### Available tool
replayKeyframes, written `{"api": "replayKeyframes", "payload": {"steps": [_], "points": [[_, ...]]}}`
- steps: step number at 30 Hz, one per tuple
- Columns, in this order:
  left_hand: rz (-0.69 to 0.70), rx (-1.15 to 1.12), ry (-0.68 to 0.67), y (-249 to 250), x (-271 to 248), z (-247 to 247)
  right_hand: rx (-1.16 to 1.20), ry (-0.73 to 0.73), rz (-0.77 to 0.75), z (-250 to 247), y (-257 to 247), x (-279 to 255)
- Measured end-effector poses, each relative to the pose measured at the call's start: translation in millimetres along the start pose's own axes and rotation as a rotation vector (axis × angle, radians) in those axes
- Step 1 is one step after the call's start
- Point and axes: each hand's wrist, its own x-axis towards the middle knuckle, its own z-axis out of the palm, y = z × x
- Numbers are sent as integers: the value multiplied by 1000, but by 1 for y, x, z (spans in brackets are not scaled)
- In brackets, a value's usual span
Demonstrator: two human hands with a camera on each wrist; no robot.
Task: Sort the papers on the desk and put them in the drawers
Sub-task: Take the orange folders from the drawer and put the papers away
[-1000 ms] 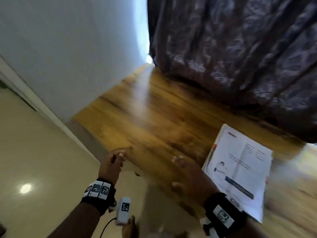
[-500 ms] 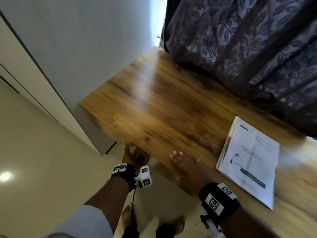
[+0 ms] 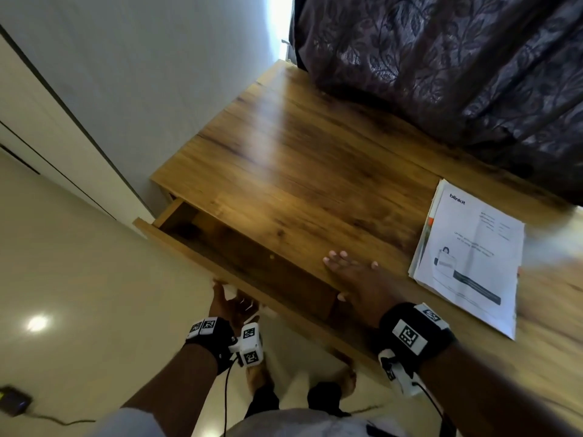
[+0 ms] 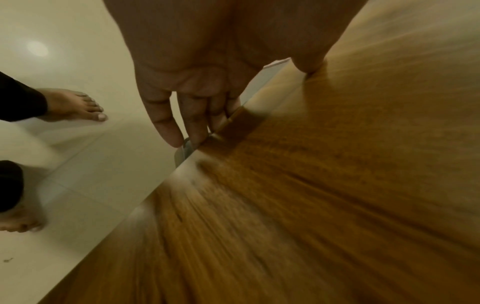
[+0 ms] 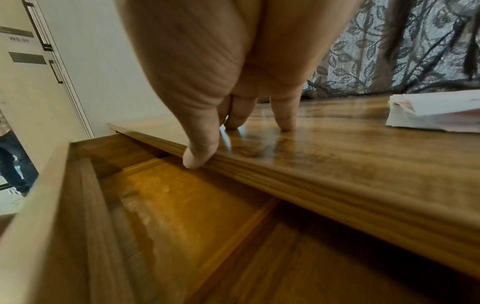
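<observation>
A stack of white printed papers (image 3: 470,257) lies on the right of the wooden desk (image 3: 299,152); its edge shows in the right wrist view (image 5: 436,115). The desk's left drawer (image 3: 195,244) stands partly pulled out, and its wooden inside (image 5: 182,205) looks bare. My left hand (image 3: 230,301) reaches under the drawer's front, fingers (image 4: 192,127) hooked round a silver handle (image 4: 182,154), thumb on the wood face. My right hand (image 3: 356,275) lies flat on the desk top near its front edge, fingers straight, with the thumb (image 5: 200,152) against the edge.
A dark patterned curtain (image 3: 441,58) hangs over the desk's back. A white wall and a cupboard (image 3: 31,121) stand to the left. My bare feet (image 3: 258,376) are on the pale tiled floor, where a small black device (image 3: 12,402) with a cable lies at left.
The drawer, closed half a second ago, has slid out toward me with my left hand on its handle. My right hand stays flat on the desk top.
</observation>
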Motion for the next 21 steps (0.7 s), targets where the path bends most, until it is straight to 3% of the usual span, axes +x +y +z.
{"api": "replayKeyframes", "payload": {"steps": [5,9,11,14,16,18,21], "points": [[60,24,92,-13,-3,-34,-21,25,-17,-2,-4,-4],[66,53,133,-19,-7,-54,-219,60,-10,9,-12,-1],[63,67,140,-21,-8,-62,-359,153,-140,24,-19,-6],[73,54,127,-24,-8,-75,-502,242,-462,57,-35,-15],[75,41,116,-24,-8,-82,-502,98,-574,72,-45,-15],[75,24,109,-24,-9,-83,-505,-212,-463,77,-48,-11],[77,24,115,-24,-15,-81,-548,-315,-357,82,-37,3]]}}
